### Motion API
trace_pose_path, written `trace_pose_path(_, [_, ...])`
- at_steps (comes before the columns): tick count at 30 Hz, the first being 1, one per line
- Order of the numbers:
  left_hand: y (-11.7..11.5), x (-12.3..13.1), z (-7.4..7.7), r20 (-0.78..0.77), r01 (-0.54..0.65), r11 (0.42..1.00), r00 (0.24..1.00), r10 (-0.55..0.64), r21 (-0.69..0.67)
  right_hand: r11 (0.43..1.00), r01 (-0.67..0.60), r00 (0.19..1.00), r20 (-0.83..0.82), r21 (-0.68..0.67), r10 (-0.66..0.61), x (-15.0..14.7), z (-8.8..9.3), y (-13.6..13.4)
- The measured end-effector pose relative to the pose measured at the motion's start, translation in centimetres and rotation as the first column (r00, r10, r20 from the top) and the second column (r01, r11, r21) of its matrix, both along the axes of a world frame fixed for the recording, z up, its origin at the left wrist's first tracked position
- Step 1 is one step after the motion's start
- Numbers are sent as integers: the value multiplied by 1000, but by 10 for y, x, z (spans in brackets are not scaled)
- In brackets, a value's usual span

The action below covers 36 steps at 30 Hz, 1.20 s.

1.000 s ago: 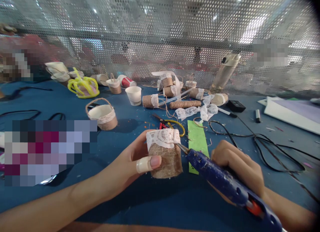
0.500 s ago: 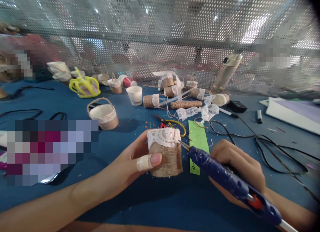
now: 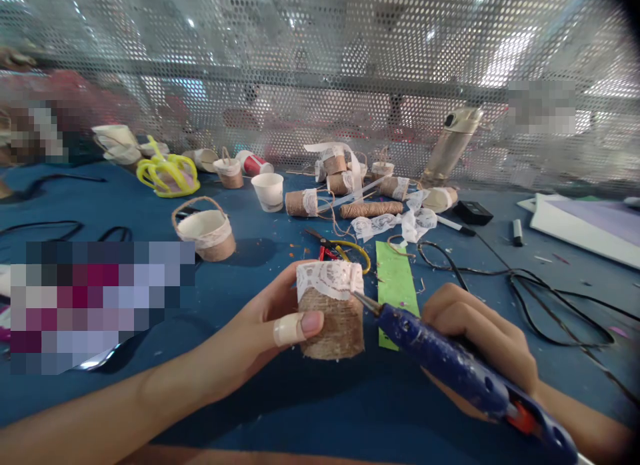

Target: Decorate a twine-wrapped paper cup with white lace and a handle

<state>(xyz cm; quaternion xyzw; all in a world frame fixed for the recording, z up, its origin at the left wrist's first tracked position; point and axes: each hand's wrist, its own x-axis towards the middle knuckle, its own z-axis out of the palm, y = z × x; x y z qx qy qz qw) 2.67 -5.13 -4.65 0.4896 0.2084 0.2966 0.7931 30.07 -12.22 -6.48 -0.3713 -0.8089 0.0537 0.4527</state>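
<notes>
My left hand (image 3: 273,318), with a bandage round its thumb, is closed on a small cup (image 3: 333,325) wrapped in brown twine. A band of white lace (image 3: 327,278) runs round the cup's upper part. The fingers behind the cup are hidden. In my right hand (image 3: 483,335) is a blue hot glue gun (image 3: 450,365), slanting up to the left. Its metal nozzle touches or nearly touches the lace near the right edge. Behind the cup, scissors (image 3: 350,251) with red and yellow handles lie by a green paper strip (image 3: 395,271).
Farther back stand a twine basket (image 3: 215,241), a white paper cup (image 3: 267,190) and several twine-wrapped cups. A twine spool (image 3: 371,209) and loose lace (image 3: 375,225) lie in the middle. Black cable (image 3: 530,318) loops at right. A perforated metal screen (image 3: 310,71) closes the back.
The glue gun's nozzle has moved slightly down and left along the lace near the cup's right edge. My left hand keeps its hold on the cup.
</notes>
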Motion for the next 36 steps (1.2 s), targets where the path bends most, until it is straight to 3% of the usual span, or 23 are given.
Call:
trace_pose_path(32, [0,-1,4,-67,-48,998,996,50,36,1000,8,1000,24,-2,-8,0,-2,-1])
trace_pose_path(36, [-1,0,2,-105,-63,998,992,66,30,999,-36,998,44,-39,38,-1,-2,-2])
